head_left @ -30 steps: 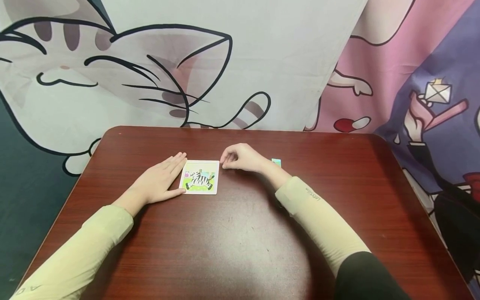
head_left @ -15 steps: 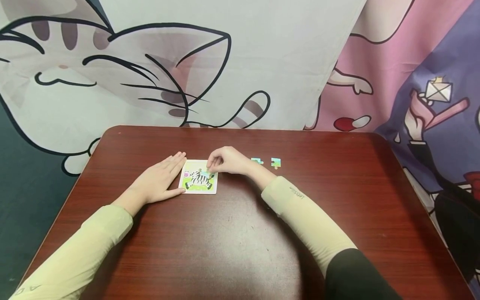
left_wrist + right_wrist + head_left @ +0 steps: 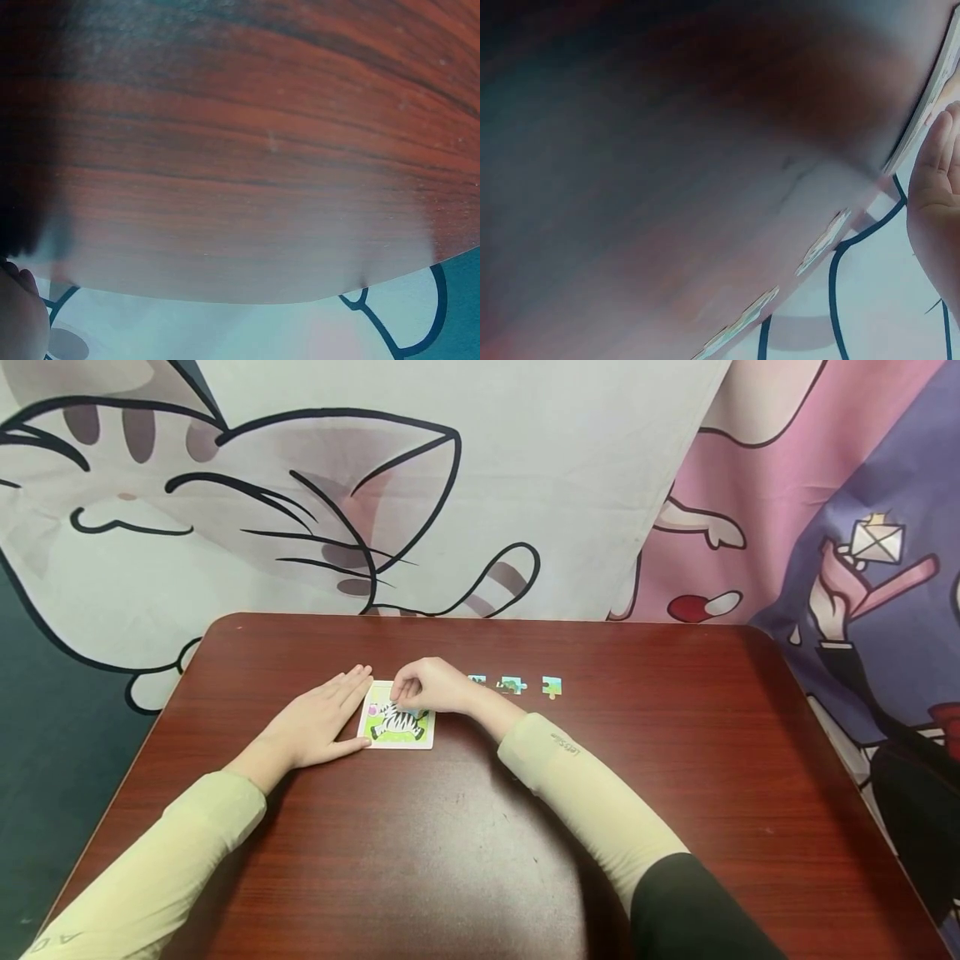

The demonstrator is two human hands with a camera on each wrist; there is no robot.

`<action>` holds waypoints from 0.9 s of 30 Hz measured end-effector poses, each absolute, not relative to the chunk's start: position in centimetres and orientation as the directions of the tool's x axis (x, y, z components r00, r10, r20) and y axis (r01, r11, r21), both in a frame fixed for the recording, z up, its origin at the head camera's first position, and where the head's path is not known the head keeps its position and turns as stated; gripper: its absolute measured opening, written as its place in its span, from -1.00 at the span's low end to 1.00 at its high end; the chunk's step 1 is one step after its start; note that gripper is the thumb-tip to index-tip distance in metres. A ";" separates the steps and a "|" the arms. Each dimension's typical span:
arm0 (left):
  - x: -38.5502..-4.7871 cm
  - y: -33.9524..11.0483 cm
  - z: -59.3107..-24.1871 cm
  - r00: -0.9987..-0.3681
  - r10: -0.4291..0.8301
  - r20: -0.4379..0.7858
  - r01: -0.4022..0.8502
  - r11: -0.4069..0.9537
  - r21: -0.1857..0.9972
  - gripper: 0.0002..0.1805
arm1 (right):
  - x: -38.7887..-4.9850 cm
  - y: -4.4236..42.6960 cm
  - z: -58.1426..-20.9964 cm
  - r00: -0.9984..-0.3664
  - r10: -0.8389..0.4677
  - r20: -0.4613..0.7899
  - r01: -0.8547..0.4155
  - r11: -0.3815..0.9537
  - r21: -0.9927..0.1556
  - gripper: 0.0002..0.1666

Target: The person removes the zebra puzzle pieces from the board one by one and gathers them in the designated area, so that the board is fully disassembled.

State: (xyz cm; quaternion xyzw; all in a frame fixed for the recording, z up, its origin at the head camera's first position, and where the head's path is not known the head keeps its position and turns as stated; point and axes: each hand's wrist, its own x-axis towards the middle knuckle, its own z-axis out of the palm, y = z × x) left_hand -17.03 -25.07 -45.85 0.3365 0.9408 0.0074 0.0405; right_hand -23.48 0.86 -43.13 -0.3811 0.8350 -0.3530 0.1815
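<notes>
- Zebra puzzle (image 3: 397, 727) lies flat on the table (image 3: 420, 868), around eleven o'clock from me.
- It looks light, thin and stiff, probably smooth enough to slide; I'd steady it by its white border and take pieces by their sides, sparing the fragile knobs.
- My left hand (image 3: 311, 722) lies flat, fingers straight, at its nine o'clock edge.
- My right hand (image 3: 437, 685) curls over its twelve o'clock part; whether the fingertips pinch a piece, I can't tell.
- Three loose pieces (image 3: 512, 686) lie toward two o'clock.

The right hand (image 3: 435, 685) has moved left over the zebra puzzle (image 3: 397, 728). Right of frame centre, three pieces (image 3: 513, 685) now show.
</notes>
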 end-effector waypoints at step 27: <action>-16.9 -25.2 -46.0 -0.762 0.646 -0.053 0.645 0.764 0.030 0.06 | -23.0 -2.1 -43.4 -0.633 -0.772 -0.063 -0.563 0.515 -0.647 -0.90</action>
